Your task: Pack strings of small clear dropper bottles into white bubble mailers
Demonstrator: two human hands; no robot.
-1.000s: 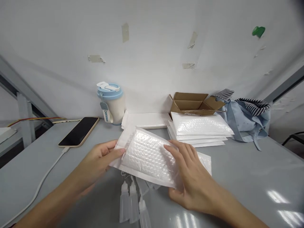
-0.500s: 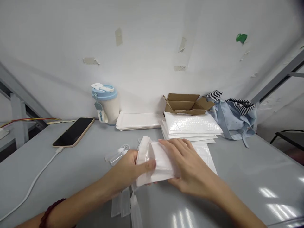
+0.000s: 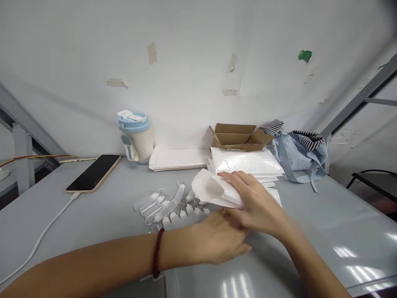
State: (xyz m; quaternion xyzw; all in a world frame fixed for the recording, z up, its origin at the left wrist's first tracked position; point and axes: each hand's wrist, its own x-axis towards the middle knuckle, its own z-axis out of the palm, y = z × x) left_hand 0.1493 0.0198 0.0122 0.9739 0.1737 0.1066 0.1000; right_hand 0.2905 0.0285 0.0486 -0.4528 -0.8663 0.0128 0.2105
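A white bubble mailer (image 3: 221,191) is squeezed in my right hand (image 3: 252,205), its mouth gaping toward the left. My left hand (image 3: 221,238) lies across the front, just below the right hand and overlapping it. Its thumb points right, while its other fingers are blurred and partly hidden, so what they grip does not show. Several clear plastic dropper bottles (image 3: 169,209) with thin cap loops lie in a cluster on the table, left of the mailer and behind my left forearm.
A stack of bubble mailers (image 3: 248,161) stands behind my right hand, with an open cardboard box (image 3: 237,138) behind it. Flat white mailers (image 3: 181,158) lie by the wall. Also around are a cup (image 3: 136,138), a charging phone (image 3: 94,174) and a blue cloth bag (image 3: 299,157).
My left hand has let go of the mailer's mouth and swung right, below my right hand. The right hand keeps the mailer, now slightly higher. More bottles show.
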